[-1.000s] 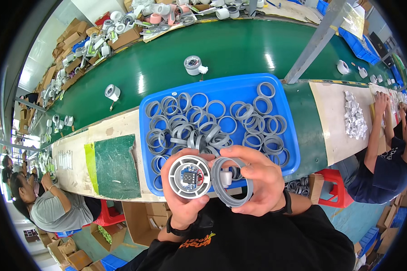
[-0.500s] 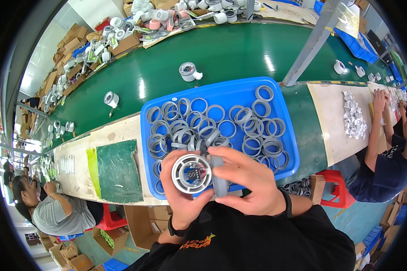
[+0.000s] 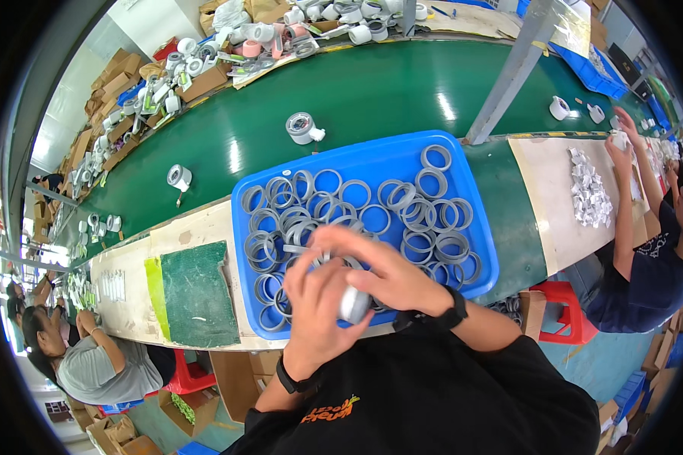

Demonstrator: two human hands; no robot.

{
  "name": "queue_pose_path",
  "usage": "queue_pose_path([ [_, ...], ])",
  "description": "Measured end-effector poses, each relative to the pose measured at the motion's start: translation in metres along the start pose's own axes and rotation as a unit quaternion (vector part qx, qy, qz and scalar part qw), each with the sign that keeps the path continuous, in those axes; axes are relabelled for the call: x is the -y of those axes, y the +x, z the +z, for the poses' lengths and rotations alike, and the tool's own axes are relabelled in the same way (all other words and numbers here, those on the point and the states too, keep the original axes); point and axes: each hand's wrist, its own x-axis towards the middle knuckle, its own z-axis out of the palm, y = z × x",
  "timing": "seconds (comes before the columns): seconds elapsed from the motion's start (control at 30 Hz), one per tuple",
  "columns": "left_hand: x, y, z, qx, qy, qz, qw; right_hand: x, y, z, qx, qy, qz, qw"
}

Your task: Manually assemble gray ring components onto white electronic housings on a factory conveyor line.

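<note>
My left hand is closed around a round white and grey housing, held low over the near edge of a blue tray. Over the top of it arches my right hand, its thumb against the housing and its blurred fingers reaching across to the left hand's fingers. The housing is tilted, so its open face is out of sight. Whether a grey ring sits on it is hidden by the fingers. Loose grey rings lie scattered and overlapping in the tray beneath and beyond my hands.
Behind the tray runs a green conveyor belt carrying white housings. A metal post rises at the tray's far right corner. A green mat lies left. Co-workers sit on both sides, the right one near small white parts.
The housing has turned in my hands, its open face no longer showing. My right hand moved from gripping a separate grey ring to covering the housing. Housings on the belt shifted left.
</note>
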Motion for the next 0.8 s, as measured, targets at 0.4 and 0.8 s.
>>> queue_pose_path([
  [0.4, 0.012, -0.008, 0.005, -0.072, -0.019, -0.078, 0.994, 0.03, -0.002, 0.0, 0.112, -0.218, -0.01, 0.97],
  [0.8, 0.038, -0.048, -0.031, -0.123, 0.028, -0.287, 0.95, -0.02, 0.205, -0.151, -0.041, -0.646, 0.058, 0.76],
])
